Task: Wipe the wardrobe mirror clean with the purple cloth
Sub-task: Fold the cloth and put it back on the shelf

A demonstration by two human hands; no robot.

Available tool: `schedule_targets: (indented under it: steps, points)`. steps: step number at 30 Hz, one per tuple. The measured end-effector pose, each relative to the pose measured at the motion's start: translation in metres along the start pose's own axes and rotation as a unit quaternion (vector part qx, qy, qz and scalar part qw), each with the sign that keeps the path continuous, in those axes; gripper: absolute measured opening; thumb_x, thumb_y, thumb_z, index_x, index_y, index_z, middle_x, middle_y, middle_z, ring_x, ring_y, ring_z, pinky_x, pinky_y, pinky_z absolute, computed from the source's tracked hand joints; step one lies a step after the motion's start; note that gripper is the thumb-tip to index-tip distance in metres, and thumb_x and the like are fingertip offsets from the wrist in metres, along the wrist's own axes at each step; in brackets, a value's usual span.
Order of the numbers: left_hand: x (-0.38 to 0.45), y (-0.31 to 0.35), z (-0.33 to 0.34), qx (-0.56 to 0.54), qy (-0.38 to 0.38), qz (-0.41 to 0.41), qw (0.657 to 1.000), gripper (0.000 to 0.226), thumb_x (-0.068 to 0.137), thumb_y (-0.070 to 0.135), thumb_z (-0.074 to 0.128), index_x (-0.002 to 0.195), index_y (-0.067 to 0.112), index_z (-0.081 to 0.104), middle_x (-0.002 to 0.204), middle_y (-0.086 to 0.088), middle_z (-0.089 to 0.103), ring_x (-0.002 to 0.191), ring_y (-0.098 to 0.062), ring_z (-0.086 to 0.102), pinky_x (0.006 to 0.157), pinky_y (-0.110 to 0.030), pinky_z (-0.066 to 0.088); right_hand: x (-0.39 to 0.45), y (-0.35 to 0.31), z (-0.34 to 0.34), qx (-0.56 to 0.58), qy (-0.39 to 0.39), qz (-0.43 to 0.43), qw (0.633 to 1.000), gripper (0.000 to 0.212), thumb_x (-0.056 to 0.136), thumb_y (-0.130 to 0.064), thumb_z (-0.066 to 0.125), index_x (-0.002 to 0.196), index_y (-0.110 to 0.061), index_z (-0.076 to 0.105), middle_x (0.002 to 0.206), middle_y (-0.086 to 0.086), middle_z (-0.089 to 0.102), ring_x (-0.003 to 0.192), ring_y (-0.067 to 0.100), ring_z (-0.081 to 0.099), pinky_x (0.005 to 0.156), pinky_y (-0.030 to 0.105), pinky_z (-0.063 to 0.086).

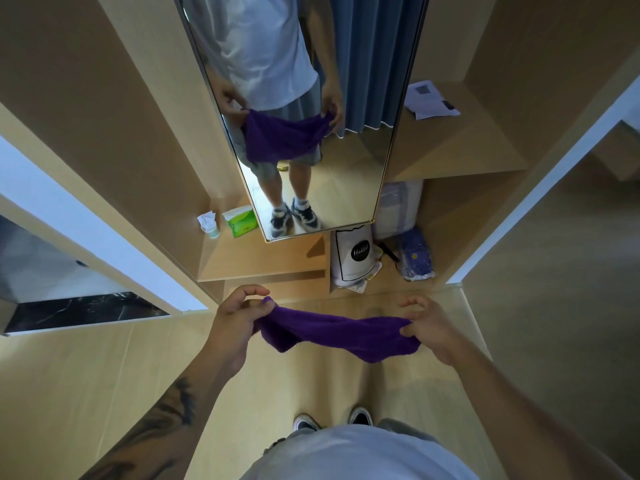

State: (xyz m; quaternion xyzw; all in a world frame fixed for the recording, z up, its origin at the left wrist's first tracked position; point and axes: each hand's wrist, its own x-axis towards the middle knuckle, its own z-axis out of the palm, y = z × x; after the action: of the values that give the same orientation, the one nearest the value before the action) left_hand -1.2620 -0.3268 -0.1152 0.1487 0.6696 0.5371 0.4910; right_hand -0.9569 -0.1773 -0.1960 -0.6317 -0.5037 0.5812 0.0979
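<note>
The purple cloth [337,332] hangs stretched between both hands at waist height, well short of the glass. My left hand [239,315] pinches its left corner and my right hand [427,327] pinches its right corner. The tall wardrobe mirror [360,161] stands straight ahead in a thin gold frame, set between light wooden panels. It reflects a person in a white shirt and grey shorts holding the same cloth. Neither hand touches the mirror.
A green tissue pack [240,221] and a small white bottle [209,225] sit on the low wooden shelf left of the mirror. A white "Hello" bag [355,259] and a blue packet [415,258] lie in the lower right compartment. Papers [431,100] rest on the upper right shelf.
</note>
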Motion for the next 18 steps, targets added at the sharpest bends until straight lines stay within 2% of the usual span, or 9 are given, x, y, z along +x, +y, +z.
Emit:
schedule_targets:
  steps: [4, 6, 9, 12, 15, 18]
  points:
    - [-0.006, 0.011, 0.001, -0.009, -0.028, 0.057, 0.998, 0.021, 0.093, -0.007, 0.064, 0.099, 0.013, 0.067, 0.088, -0.013, 0.070, 0.086, -0.023, 0.066, 0.077, -0.037, 0.053, 0.000, 0.011, 0.008, -0.047, 0.072, 0.019, 0.996, 0.048, 0.085, 0.011, 0.065, 0.114, -0.027, 0.062, 0.110, 0.006, 0.069, 0.094, 0.026, 0.070, 0.080, 0.046, 0.063]
    - [-0.012, 0.015, 0.006, -0.002, -0.059, 0.075, 0.995, 0.021, 0.093, -0.008, 0.063, 0.098, 0.012, 0.066, 0.084, -0.008, 0.070, 0.083, -0.021, 0.067, 0.073, -0.035, 0.054, -0.003, 0.013, 0.013, -0.051, 0.114, 0.009, 0.992, 0.042, 0.086, 0.009, 0.061, 0.112, -0.024, 0.063, 0.111, 0.005, 0.069, 0.092, 0.023, 0.067, 0.074, 0.038, 0.060]
    - [-0.020, 0.020, 0.016, 0.009, -0.095, 0.087, 0.992, 0.025, 0.094, -0.010, 0.062, 0.096, 0.014, 0.067, 0.082, -0.007, 0.066, 0.081, -0.023, 0.063, 0.068, -0.032, 0.056, -0.003, 0.017, 0.023, -0.050, 0.176, 0.012, 0.983, 0.037, 0.089, 0.004, 0.058, 0.116, -0.021, 0.062, 0.111, 0.008, 0.068, 0.097, 0.026, 0.066, 0.080, 0.038, 0.058]
    - [-0.024, 0.023, 0.024, 0.017, -0.126, 0.101, 0.987, 0.030, 0.094, -0.008, 0.063, 0.089, 0.020, 0.070, 0.093, -0.018, 0.058, 0.084, -0.030, 0.058, 0.073, -0.037, 0.058, 0.000, 0.020, 0.034, -0.012, 0.237, 0.054, 0.970, 0.039, 0.091, -0.003, 0.063, 0.128, -0.014, 0.061, 0.118, 0.015, 0.067, 0.097, 0.028, 0.062, 0.082, 0.037, 0.056]
    - [-0.027, 0.025, 0.029, 0.020, -0.143, 0.106, 0.984, 0.030, 0.095, -0.007, 0.064, 0.090, 0.021, 0.073, 0.096, -0.018, 0.058, 0.086, -0.032, 0.058, 0.081, -0.043, 0.057, 0.003, 0.019, 0.043, 0.015, 0.237, 0.108, 0.965, 0.035, 0.092, -0.011, 0.071, 0.127, -0.005, 0.065, 0.119, 0.019, 0.067, 0.104, 0.035, 0.064, 0.084, 0.036, 0.052]
    - [-0.026, 0.028, 0.028, 0.056, -0.125, 0.122, 0.983, 0.030, 0.094, -0.005, 0.066, 0.097, 0.022, 0.078, 0.093, -0.024, 0.062, 0.087, -0.033, 0.060, 0.087, -0.050, 0.055, 0.009, 0.022, 0.051, -0.024, 0.206, 0.145, 0.967, 0.035, 0.096, -0.029, 0.069, 0.113, 0.002, 0.071, 0.096, 0.016, 0.069, 0.093, 0.035, 0.066, 0.077, 0.034, 0.050]
